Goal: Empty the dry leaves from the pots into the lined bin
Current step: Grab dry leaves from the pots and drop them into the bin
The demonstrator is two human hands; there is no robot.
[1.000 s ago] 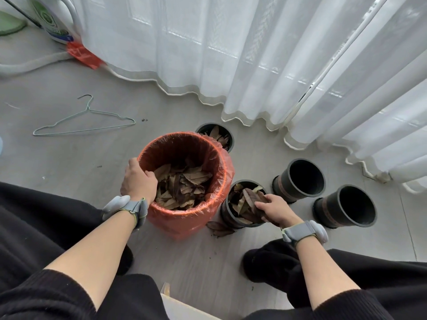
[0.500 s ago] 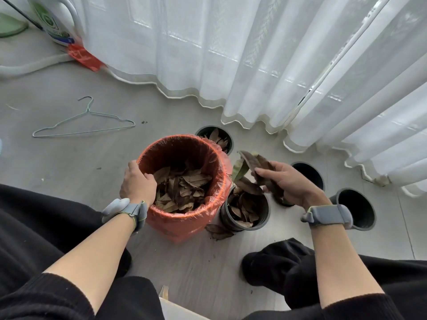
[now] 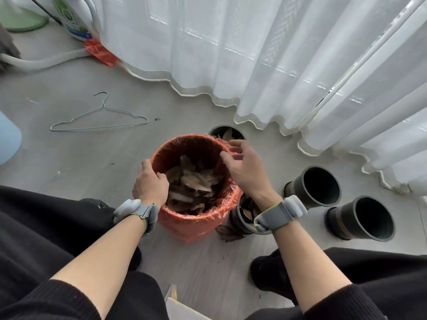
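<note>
Lined bin (image 3: 189, 225) on pale floor (image 3: 92, 158) by white curtain (image 3: 254, 54), left hand (image 3: 150, 184) round its rim, right hand (image 3: 245, 168) slack, empty above.

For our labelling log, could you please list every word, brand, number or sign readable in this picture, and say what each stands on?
No text here can be read.
On the white jug: a green and blue label, too blurred to read.
On the red packet on the floor: no legible print.
On the lined bin, the pots and the wrist bands: no marking shows.
</note>
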